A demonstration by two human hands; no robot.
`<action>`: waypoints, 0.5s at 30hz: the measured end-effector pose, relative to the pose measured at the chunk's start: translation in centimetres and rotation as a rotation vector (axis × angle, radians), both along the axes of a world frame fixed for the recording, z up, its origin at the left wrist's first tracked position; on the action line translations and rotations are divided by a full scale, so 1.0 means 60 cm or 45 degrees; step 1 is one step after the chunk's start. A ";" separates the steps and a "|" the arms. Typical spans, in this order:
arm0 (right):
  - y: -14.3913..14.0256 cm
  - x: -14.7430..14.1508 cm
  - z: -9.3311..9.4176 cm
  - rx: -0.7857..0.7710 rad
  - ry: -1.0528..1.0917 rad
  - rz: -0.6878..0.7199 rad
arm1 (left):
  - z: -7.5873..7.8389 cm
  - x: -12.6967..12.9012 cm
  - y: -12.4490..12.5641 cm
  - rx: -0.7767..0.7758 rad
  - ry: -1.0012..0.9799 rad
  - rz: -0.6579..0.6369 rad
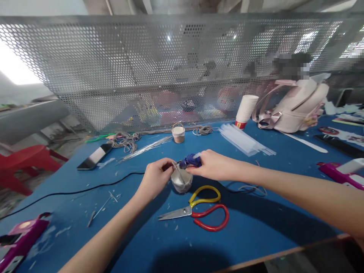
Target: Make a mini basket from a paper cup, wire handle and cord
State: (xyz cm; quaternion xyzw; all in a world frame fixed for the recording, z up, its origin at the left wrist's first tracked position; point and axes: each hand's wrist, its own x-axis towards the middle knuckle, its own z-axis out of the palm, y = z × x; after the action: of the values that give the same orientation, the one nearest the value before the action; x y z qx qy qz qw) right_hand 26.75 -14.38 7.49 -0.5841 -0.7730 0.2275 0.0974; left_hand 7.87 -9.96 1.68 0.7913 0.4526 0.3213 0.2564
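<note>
Your left hand (156,176) seemed pinched on a grey cord (179,175) that crossed the cup (182,187), which stood on the blue table (244,246) between your hands — your right hand (213,165) was wrapped around a blue glue gun (192,161), its front end near the rim. The cup looked partly done: pale covering on, the cord's fixing apparently unfinished. Beyond stood a small basket (178,137) with its handle on. Scissors (189,210) lay close on the near side; a black cable (99,185) trailed leftward — both could have got in your way.
</note>
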 end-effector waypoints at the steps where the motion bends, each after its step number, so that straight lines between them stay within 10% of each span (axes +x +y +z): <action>1: 0.002 0.000 0.001 0.000 -0.012 0.003 | 0.000 0.000 0.000 0.000 0.000 -0.003; 15: 0.009 -0.009 -0.001 0.049 -0.113 -0.030 | 0.001 0.000 0.000 0.030 0.001 -0.006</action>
State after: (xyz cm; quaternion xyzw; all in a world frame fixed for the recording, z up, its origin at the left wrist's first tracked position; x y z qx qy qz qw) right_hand 26.18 -13.84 7.44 -0.6009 -0.7738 0.1854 0.0769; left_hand 7.86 -9.98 1.76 0.7955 0.4471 0.3256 0.2476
